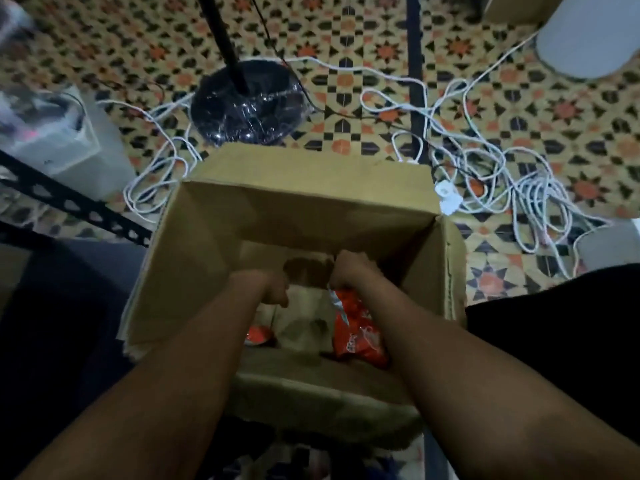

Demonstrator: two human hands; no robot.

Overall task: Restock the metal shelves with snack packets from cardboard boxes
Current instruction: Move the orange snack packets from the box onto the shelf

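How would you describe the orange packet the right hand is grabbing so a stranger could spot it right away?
Find the open cardboard box in the middle of the patterned floor. Inside, on its right side, the right hand grips the top of a large orange packet. The other orange packet is mostly hidden under the left arm, while this one shows white lettering and a silvery top edge.

We note floor point(363, 53): patterned tiles, star/geometric motif, orange, black, cream. Light dim; pic blurred twd edges. Black round stand base point(242, 102) w/ upright pole point(221, 36), base wrapped in clear plastic, at centre-top. White cables point(512, 181) lie tangled over tiles, right side; white plug block point(448, 199) among them. Grey-white container point(55, 147) at left. Black perforated metal bar point(79, 209) runs diagonally below it. White rounded object point(588, 36) at top right, type unclear.
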